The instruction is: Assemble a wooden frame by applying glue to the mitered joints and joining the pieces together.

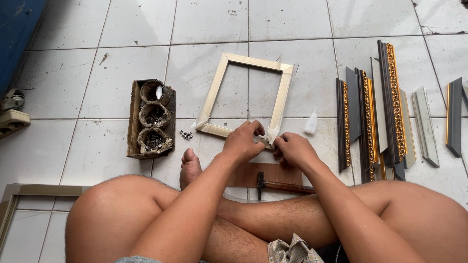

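Head view: a person sits cross-legged on the tiled floor (pixel 122 29). The pale wooden frame (pixel 246 95) lies flat on the tiles, all four sides already joined into a rectangle. Both hands work at its near right corner: the left hand (pixel 243 141) pinches the bottom rail there, fingers closed on the wood, and the right hand (pixel 292 148) presses curled fingers against the same corner. That corner looks unfinished. Nearer than the frame, a hammer (pixel 280 185) rests on a board. Right of the frame stand a small glue bottle (pixel 311 124) and loose dark-and-gold mouldings (pixel 370 122); left of it, a tray of fasteners (pixel 152 119).
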